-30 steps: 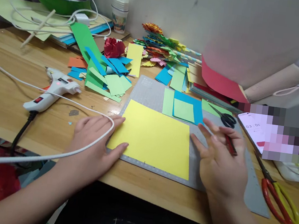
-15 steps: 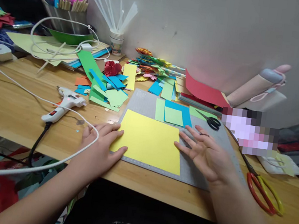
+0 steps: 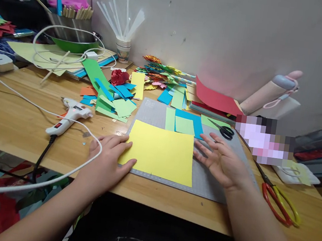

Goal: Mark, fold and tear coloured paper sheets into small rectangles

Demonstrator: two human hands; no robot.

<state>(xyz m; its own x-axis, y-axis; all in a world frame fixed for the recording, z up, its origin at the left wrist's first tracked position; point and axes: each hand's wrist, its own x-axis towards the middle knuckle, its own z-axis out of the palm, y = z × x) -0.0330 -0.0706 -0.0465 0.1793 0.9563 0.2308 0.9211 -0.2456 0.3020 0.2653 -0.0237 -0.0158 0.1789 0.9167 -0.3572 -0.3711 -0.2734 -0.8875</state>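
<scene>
A yellow sheet of paper [image 3: 159, 151] lies flat on a grey cutting mat [image 3: 209, 178]. My left hand [image 3: 107, 157] rests flat at the sheet's left edge, fingers stretched out, thumb on the paper's near corner. A white cable [image 3: 30, 186] runs over that wrist. My right hand [image 3: 223, 162] hovers just right of the sheet over the mat, fingers spread, holding nothing. Beyond the sheet lie green and blue paper pieces [image 3: 186, 123] and black scissors [image 3: 224, 132].
A white glue gun [image 3: 69, 115] lies left of the mat beside cut paper scraps [image 3: 113, 98]. Red-and-yellow scissors [image 3: 279, 201] sit at the right. Folded paper flowers [image 3: 158, 70], a cup of sticks [image 3: 123, 48] and a red sheet [image 3: 215, 98] line the wall.
The view has lifted and pulled back. My right hand, which held a thin red tool a second ago, is now empty and spread. My left hand stays at the sheet's edge.
</scene>
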